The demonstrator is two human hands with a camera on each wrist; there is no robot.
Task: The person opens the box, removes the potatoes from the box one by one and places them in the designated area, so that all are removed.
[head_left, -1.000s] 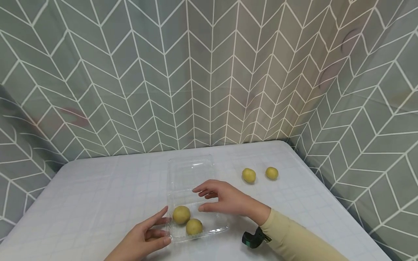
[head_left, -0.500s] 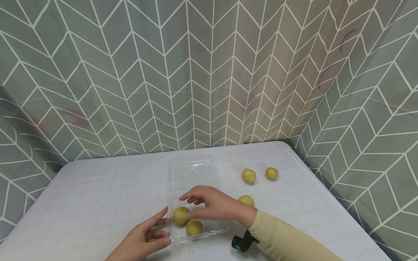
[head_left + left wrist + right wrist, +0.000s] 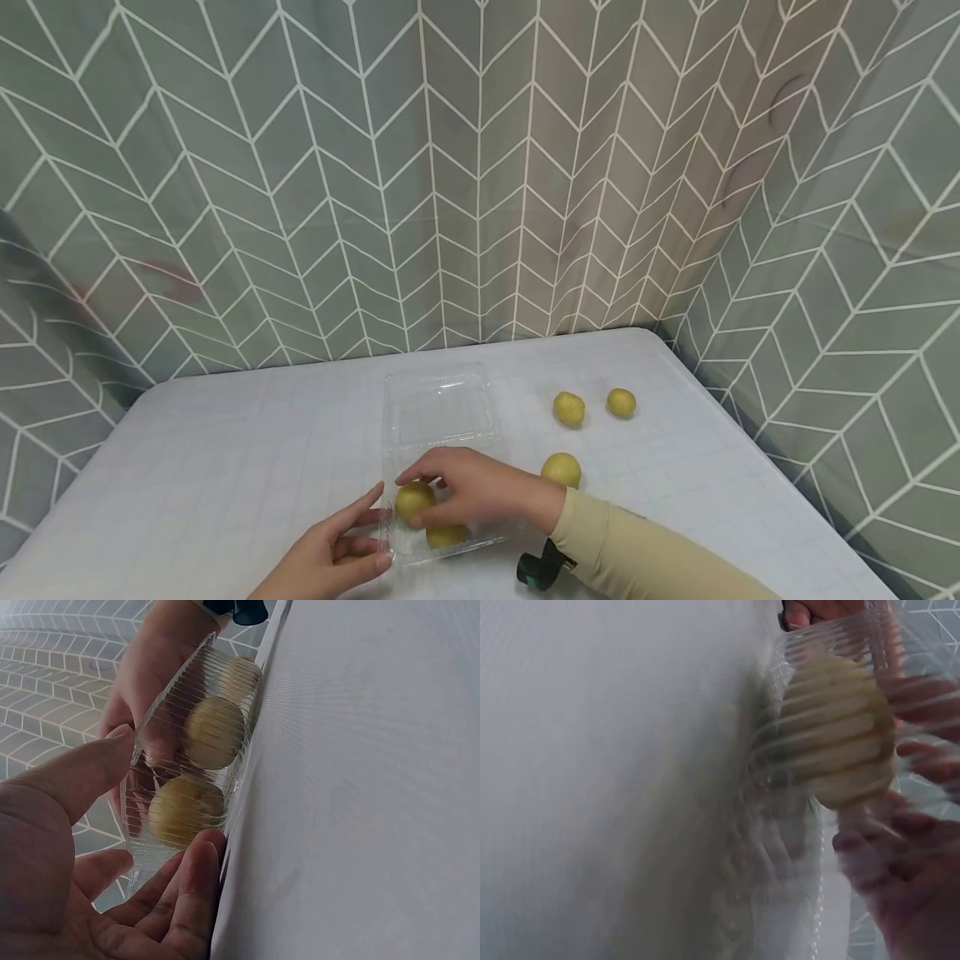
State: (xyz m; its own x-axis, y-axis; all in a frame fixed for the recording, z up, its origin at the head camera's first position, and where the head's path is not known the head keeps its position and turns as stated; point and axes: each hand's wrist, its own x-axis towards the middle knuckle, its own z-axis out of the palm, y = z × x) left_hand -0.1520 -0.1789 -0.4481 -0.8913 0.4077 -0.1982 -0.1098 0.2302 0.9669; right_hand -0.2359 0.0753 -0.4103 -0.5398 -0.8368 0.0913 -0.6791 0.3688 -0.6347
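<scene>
A clear plastic clamshell box (image 3: 450,546) lies opened out on the table, with a round yellow fruit (image 3: 415,500) and another yellow fruit (image 3: 447,536) in its near half. My right hand (image 3: 472,492) reaches over the box and holds the left fruit between curved fingers and thumb. The hand partly covers the fruit beside it. At the box's left end, my left hand (image 3: 337,546) is spread, its thumb and fingertips against the ribbed wall (image 3: 169,720). The right wrist view is blurred; the ribbed wall overlaps a fruit (image 3: 836,731) there.
Near my right wrist sits a third yellow fruit (image 3: 561,472). Farther back right lie two more, a knobbly fruit (image 3: 569,409) and a smaller fruit (image 3: 621,403). The box lid (image 3: 437,408) lies flat behind the base. Patterned curtains (image 3: 480,183) stand behind the white table (image 3: 247,442).
My right hand has moved left and toward me over the box, and its fingers have closed round the left fruit. A fruit near my right wrist has come into sight. My left hand stays put.
</scene>
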